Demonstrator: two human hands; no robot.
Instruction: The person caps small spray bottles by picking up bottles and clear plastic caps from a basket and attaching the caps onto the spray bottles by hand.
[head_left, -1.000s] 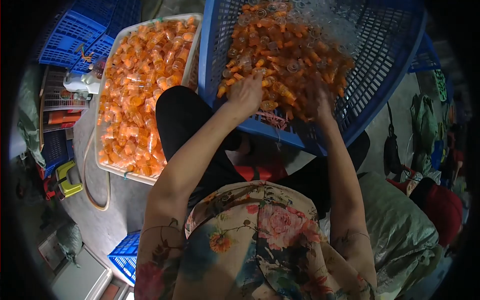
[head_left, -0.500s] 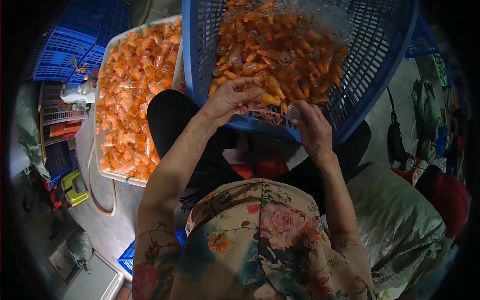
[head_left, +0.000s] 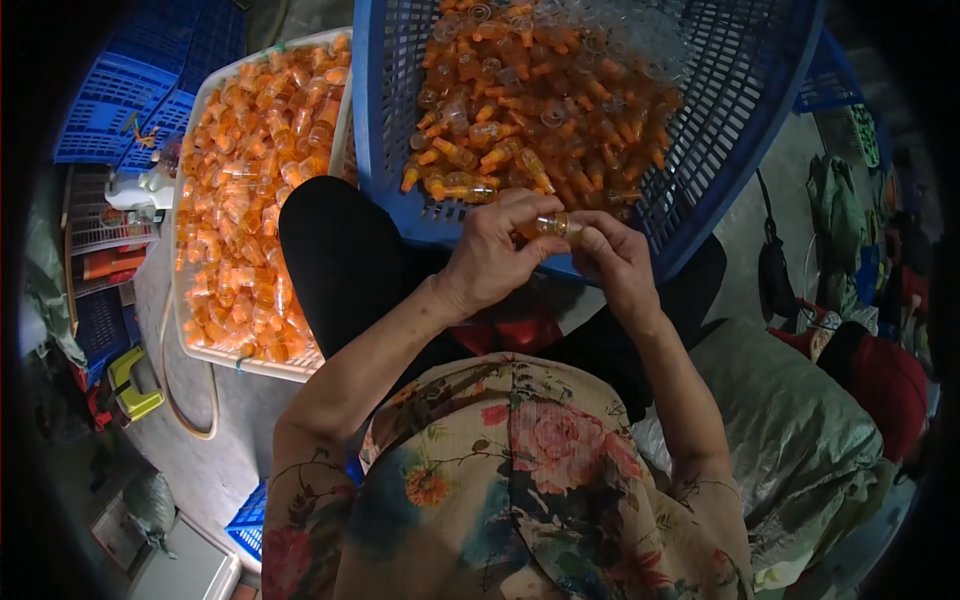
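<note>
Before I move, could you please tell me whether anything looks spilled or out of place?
Nothing looks clearly spilled or damaged. The heaped orange pieces lie inside the blue basket and white crate. Only the hose looks untidy, curving across the floor beside the crate.

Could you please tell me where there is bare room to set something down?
The floor shows a bare patch at lower left, between the looped hose and the low blue crate. A smaller one lies between the blue basket and the green sacking. Orange pieces crowd the white basket and much of the blue one.
</note>
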